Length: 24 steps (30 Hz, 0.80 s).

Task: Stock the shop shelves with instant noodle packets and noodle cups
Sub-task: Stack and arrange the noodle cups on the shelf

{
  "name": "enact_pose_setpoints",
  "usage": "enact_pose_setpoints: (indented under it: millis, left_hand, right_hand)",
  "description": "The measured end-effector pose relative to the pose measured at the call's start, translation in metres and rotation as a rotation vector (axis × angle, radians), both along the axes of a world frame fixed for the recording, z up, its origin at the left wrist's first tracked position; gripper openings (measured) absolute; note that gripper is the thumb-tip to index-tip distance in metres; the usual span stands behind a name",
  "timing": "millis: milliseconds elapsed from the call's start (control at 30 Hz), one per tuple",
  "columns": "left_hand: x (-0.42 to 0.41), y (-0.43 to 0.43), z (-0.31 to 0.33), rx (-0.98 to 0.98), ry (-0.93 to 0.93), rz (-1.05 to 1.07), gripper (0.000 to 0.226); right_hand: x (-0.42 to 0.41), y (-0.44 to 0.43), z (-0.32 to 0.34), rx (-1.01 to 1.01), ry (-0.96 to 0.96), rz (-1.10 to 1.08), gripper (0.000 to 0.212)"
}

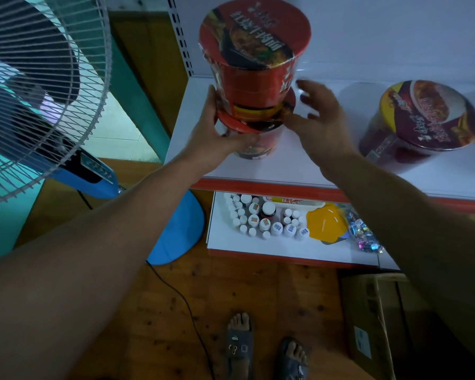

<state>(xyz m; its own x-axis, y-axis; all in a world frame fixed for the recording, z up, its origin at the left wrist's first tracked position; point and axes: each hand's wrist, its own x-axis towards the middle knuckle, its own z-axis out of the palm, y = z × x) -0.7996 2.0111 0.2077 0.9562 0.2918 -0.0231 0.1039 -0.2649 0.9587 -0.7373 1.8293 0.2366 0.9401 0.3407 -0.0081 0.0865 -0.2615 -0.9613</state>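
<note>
While the upper red cup (255, 50) stands on the lid of the lower red cup (258, 145) on the shelf (299, 163), the left hand (217, 127) grips the lower one beneath its rim, with the thumb up against the upper cup's foot. The right hand (321, 116) is spread wide, its fingers blurred just right of the stack; I cannot tell whether they touch it. A narrow foot on a thin lid looks unsteady, so an uneven release or a nudge could topple the top cup away from the left fingers. A maroon cup (422, 122) stands well right of the right fingers.
</note>
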Motion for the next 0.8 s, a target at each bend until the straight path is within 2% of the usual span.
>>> enact_pose_setpoints:
  millis: [67, 133, 233, 367, 467, 533, 633, 733, 800]
  left_hand:
    - [0.001, 0.000, 0.000, 0.013, 0.003, 0.007, 0.114]
    - [0.001, 0.000, 0.000, 0.027, 0.004, 0.017, 0.113]
    - [0.000, -0.002, -0.002, 0.033, 0.013, 0.062, 0.105]
    - [-0.002, -0.002, -0.002, 0.038, 0.039, 0.087, 0.101]
    - [-0.002, -0.002, -0.002, 0.032, 0.041, 0.090, 0.101]
    - [-0.002, -0.003, -0.003, 0.020, 0.032, 0.095, 0.100]
    - [-0.001, -0.005, -0.005, 0.017, 0.019, 0.105, 0.101]
    - [-0.002, -0.011, -0.004, 0.016, 0.013, 0.115, 0.117]
    - [-0.004, -0.014, -0.004, 0.022, 0.004, 0.128, 0.119]
  right_hand:
    - [0.002, 0.001, 0.006, -0.033, -0.002, 0.120, 0.085]
    - [0.002, 0.007, 0.010, -0.015, -0.012, 0.174, 0.086]
    - [-0.006, 0.016, 0.008, -0.024, -0.137, 0.034, 0.076]
    - [-0.012, 0.017, -0.001, -0.192, -0.267, -0.026, 0.089]
    - [-0.006, 0.015, 0.000, -0.037, -0.117, 0.124, 0.107]
    - [-0.001, 0.018, -0.003, 0.056, -0.086, 0.208, 0.103]
    - [-0.001, 0.025, -0.005, 0.031, -0.138, 0.081, 0.096]
    - [-0.006, 0.030, -0.003, -0.087, -0.247, -0.146, 0.106]
    - [-0.006, 0.032, -0.001, -0.157, -0.255, -0.203, 0.111]
